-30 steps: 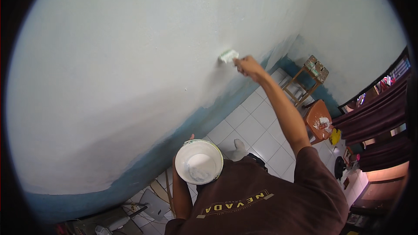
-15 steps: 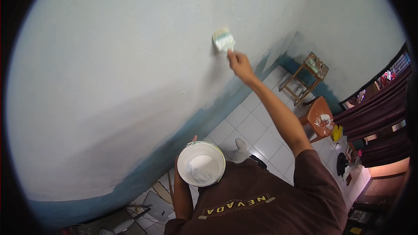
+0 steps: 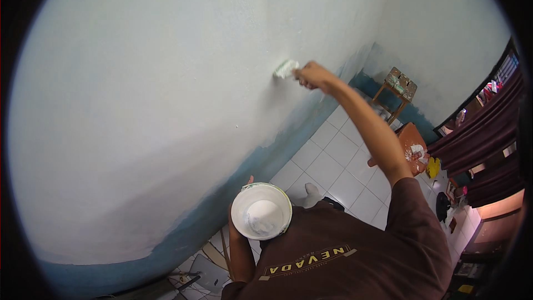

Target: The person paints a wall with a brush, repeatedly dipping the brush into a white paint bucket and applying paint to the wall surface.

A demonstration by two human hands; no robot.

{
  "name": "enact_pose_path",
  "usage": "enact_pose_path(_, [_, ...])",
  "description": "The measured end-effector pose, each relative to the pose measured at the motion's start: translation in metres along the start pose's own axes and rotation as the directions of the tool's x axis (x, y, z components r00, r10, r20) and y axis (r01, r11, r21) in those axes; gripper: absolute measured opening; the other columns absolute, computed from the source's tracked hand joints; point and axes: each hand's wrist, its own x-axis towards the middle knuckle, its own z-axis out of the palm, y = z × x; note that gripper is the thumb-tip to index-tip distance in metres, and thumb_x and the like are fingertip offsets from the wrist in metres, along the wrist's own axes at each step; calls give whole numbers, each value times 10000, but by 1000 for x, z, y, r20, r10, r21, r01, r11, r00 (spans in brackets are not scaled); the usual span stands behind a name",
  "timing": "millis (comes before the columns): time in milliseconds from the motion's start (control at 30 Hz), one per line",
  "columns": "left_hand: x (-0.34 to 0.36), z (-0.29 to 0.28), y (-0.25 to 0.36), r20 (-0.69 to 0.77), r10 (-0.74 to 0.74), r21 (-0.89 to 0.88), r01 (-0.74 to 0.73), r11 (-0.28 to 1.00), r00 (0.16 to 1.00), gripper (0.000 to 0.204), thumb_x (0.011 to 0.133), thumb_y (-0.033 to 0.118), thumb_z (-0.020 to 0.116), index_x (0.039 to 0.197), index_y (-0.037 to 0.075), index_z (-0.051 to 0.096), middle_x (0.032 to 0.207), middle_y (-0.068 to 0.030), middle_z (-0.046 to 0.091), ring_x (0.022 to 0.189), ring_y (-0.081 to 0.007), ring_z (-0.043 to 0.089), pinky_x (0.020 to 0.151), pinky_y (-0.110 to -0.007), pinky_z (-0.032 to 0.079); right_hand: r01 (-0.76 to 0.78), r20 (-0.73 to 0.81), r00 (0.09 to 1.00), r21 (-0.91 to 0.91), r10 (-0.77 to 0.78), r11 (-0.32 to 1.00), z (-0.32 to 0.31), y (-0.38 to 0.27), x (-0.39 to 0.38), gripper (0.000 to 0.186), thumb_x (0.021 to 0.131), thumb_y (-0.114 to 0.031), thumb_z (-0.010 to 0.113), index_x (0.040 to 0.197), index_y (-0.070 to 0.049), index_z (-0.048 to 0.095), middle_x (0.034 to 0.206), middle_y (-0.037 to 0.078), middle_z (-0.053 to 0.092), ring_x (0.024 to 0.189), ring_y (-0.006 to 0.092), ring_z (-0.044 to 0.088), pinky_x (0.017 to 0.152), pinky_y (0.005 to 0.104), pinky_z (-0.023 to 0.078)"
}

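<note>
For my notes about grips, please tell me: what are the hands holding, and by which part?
The right hand holds a paintbrush by its handle. The left hand holds a white bucket from outside; the exact grip is hidden.

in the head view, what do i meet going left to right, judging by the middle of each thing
White bucket → paintbrush → right hand → paint-spattered wooden stool → dark maroon curtain.
</note>
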Motion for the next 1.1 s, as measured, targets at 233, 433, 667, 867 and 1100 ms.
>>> enact_pose_path(233, [16, -22, -7, 36, -224, -151, 227, 962, 974, 559, 1046, 245, 555, 1565, 142, 377, 1280, -85, 665, 1091, -185, 685, 974, -378, 569, 385, -38, 923, 95, -383, 918, -46, -102, -53, 467, 1028, -424, 590, 847, 4, 628, 632, -2, 514, 537, 65, 427, 480, 240, 348])
enact_pose_path(433, [17, -18, -14, -223, -11, 76, 29, 997, 975, 427, 1030, 123, 535, 1435, -12, 535, 1192, -144, 710, 966, -226, 725, 864, -392, 607, 414, -179, 902, 103, -392, 905, 4, -28, -19, 490, 1038, -488, 542, 851, -42, 622, 621, -15, 509, 533, 68, 464, 470, 254, 400])
enact_pose_path(667, [27, -70, -19, 23, -301, -317, 293, 902, 953, 450, 1058, 327, 538, 1458, 122, 504, 1131, -89, 727, 942, -182, 728, 884, -383, 605, 155, -103, 984, 59, -148, 986, 39, 96, -1, 474, 1043, -475, 518, 848, -55, 617, 568, -18, 487, 495, 73, 431, 456, 263, 377])
enact_pose_path(867, [31, -17, -8, -180, -238, -220, 197, 956, 954, 412, 1055, 432, 519, 1191, 84, 694, 947, -84, 765, 801, -202, 746, 772, -389, 627, -171, 42, 983, -115, 177, 979, 18, 119, 0, 417, 994, -375, 625, 825, 4, 670, 605, 30, 585, 497, 90, 489, 440, 267, 361])
enact_pose_path(1100, [24, -86, -29, -46, -249, -352, 218, 910, 967, 532, 1058, 185, 489, 1571, 112, 368, 1239, -176, 681, 1036, -275, 712, 932, -435, 593, 221, -27, 975, 20, -221, 975, -23, -61, -33, 382, 995, -350, 641, 795, -25, 661, 609, 5, 537, 522, 66, 444, 464, 248, 343])
